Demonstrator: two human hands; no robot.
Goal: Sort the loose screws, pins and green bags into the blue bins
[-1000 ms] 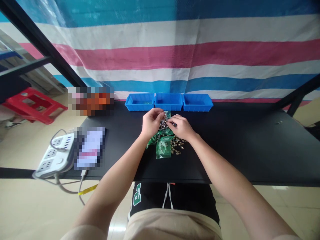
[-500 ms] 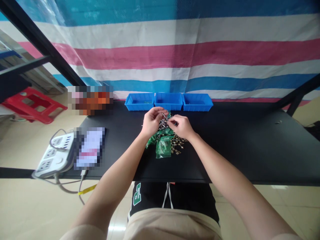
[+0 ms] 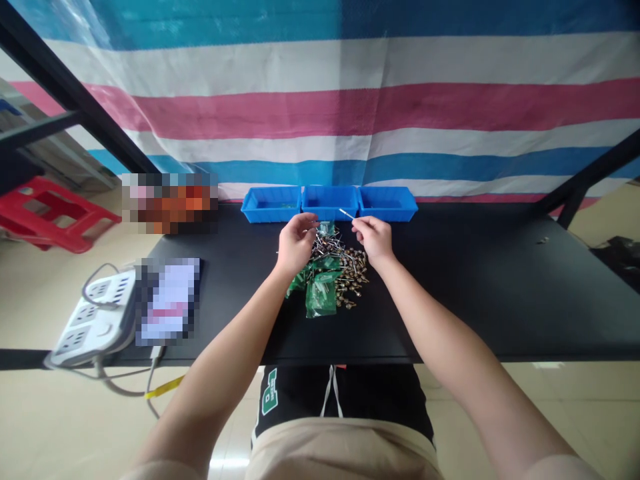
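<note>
Over on the left there's a white power strip [image 3: 95,317] by the edge of the desk [image 3: 450,273], well apart from the action. Next along is the left hand [image 3: 294,247], fingers loosely curled beside the heap; can't tell if it's got anything tucked in there. Then some green plastic bags [image 3: 321,295], crinkly and probably slippery, in front of a messy pile of silvery pins [image 3: 327,245], with brassy pieces [image 3: 355,268] on its right side. Above the pile is one slim pin [image 3: 347,213], tilted, in line with the middle blue bin [image 3: 325,215] from here. The right hand [image 3: 377,239] has it pinched by the near end, thumb against fingers. Looks light, stiff and smooth to me, not fragile, so I'd say a fingertip grip at one end does fine.
</note>
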